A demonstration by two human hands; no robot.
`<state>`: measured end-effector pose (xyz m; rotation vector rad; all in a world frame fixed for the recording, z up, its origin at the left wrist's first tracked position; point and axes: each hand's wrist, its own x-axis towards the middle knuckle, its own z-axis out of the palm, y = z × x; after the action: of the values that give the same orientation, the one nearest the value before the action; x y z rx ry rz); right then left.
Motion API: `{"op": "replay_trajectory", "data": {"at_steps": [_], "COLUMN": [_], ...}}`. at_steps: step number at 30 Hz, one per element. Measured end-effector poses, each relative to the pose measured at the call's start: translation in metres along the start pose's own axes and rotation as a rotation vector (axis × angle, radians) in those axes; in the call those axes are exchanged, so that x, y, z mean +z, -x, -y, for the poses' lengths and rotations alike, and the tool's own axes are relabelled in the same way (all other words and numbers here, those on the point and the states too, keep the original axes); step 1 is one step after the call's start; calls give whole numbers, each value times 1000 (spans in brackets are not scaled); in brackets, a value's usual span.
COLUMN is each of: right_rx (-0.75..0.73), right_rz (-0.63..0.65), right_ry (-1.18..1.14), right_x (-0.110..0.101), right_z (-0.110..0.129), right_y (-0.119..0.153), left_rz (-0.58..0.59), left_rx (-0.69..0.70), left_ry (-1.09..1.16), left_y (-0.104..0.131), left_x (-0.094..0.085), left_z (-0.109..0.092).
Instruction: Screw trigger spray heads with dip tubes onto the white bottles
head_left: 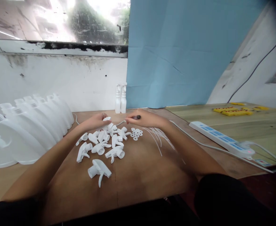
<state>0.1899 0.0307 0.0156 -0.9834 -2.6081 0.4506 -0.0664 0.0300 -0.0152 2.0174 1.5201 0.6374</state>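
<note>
On the surface [140,179], by the left hand [95,121]: spray heads [99,148], loosely piled.
Right hand [146,118]: fingers clamped on a dark tool [138,117]; left fingers against one head, grip unclear. Risk: the right wrist, if swung low, could scatter the washers [135,135].

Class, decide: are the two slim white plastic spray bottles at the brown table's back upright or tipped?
Upright: both bottles stand base-down on the table, their spray heads uppermost.
</note>
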Motion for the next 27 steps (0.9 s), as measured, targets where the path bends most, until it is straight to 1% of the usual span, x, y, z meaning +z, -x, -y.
{"op": "replay_trajectory", "data": {"at_steps": [2, 4, 6, 7, 9, 11, 17, 19, 22, 25, 27], "right_rx": [80, 155, 206, 215, 208, 189, 209, 174, 69, 30, 51], "right_rz": [199, 385, 485, 498, 481, 458, 481, 454, 388, 337, 269], "right_ry": [27, 41, 43, 40, 37, 34, -47, -69, -37, -49, -98], "right_x": [-4, -5, -5, -4, -4, -5, -13, -13, -14, -16, -19], "right_z": [-10, -21, -29, -33, -36, -37, -37, -39, -43, -51, -58], "right_y": [-1, -4, -7, -8, -9, -9, -4, -4, -6, -20, -40], "left_rz": [23, 70, 122, 143, 171, 175, 95, 83, 92, 108, 127], "left_rx": [6, -23, -61, -80, -110, -131, -145, -130, -104, -81, -77], "left_ry": [-80, -105, -126, -131, -129, -110, -73, -67, -57, -79, -130], "left_y": [-1, -1, 0, 1, 1, 1, -2, -2, -1, 2, 6], "left_x": [1, 3, 6, 8, 10, 10, 6, 5, 3, -3, -9], "left_z": [3, 5, 7, 7, 9, 11, 12, 11, 9, 7, 6]}}
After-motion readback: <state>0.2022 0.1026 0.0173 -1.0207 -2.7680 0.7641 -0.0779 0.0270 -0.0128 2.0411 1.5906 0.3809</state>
